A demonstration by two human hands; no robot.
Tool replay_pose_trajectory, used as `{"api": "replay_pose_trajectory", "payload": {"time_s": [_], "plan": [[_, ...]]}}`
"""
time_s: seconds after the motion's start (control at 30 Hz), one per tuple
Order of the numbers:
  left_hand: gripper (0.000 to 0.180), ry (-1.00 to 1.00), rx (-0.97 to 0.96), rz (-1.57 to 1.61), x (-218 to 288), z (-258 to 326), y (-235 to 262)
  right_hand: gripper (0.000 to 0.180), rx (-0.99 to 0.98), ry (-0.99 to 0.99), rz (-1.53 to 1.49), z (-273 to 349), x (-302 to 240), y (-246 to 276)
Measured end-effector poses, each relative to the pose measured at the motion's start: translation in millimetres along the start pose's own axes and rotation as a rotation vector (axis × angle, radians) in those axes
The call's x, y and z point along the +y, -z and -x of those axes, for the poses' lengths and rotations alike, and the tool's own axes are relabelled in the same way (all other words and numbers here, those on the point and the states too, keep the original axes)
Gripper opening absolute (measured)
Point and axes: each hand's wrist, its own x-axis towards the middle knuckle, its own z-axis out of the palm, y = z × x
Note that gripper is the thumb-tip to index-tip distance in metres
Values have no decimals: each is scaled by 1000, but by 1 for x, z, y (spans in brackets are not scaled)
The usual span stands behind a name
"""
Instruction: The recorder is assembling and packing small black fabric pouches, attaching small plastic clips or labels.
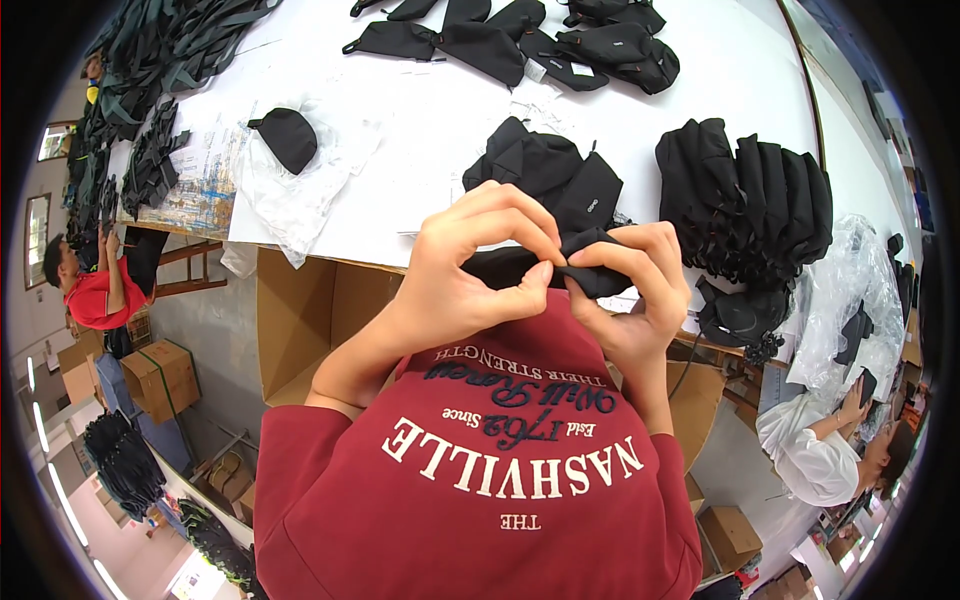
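A small black fabric pouch (603, 284) is held up at the table's near edge, in front of my chest. My left hand (490, 250) pinches its edge between thumb and fingertips. Close beside it, my right hand (640, 280) grips the same pouch with bent fingers, and the two hands' fingertips nearly meet. The part under the fingers is hidden, so I cannot tell which edge they hold. Just beyond my hands lies a loose heap of black pouches (530, 165) on the white table (410, 130).
A stacked row of black pouches (745, 195) stands on the right. More pouches (480, 50) lie at the far side. One pouch (288, 140) rests on clear plastic at left, near dark straps (150, 50). An open carton (300, 320) sits below the edge. Two people work at either side.
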Motion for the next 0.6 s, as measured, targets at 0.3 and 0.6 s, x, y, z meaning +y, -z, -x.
{"api": "replay_pose_trajectory", "payload": {"time_s": [0.3, 0.6], "plan": [[10, -56, 16, -37, -1, -1, 0, 29, -10, 13, 16, -1, -1, 1], [11, -20, 0, -22, -3, 2, 7, 28, -13, 17, 15, -3, 0, 2]]}}
